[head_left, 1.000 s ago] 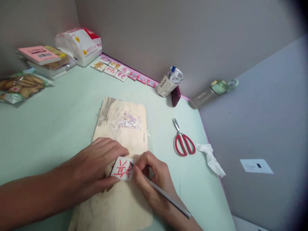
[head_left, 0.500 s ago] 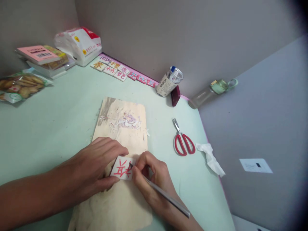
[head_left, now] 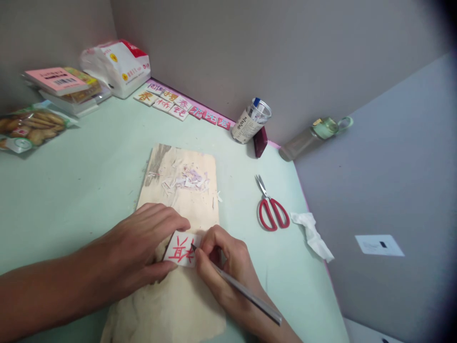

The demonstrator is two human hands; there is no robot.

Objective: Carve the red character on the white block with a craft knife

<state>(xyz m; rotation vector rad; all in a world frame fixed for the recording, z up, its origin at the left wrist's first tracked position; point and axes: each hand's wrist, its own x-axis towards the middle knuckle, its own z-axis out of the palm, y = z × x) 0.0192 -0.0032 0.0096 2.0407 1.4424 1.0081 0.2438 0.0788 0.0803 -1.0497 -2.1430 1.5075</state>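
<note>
A small white paper square with a red character [head_left: 181,251] lies on a worn wooden board [head_left: 185,195]. My left hand [head_left: 141,250] pinches the square between thumb and fingers and presses it down on the board. My right hand [head_left: 226,264] is closed round a thin grey craft knife [head_left: 246,294], held like a pen. The knife's dark tip touches the right side of the red character. Pale paper scraps [head_left: 185,180] lie on the far half of the board.
Red-handled scissors [head_left: 272,209] and a crumpled tissue [head_left: 312,233] lie to the right. A row of finished character squares [head_left: 178,105], a cup of pens [head_left: 251,122], a bottle [head_left: 314,136], a tissue pack [head_left: 117,66], books [head_left: 62,85] and a snack bag [head_left: 28,128] line the back.
The knife tip has crept slightly left across the red character. Both hands otherwise stay in place on the square.
</note>
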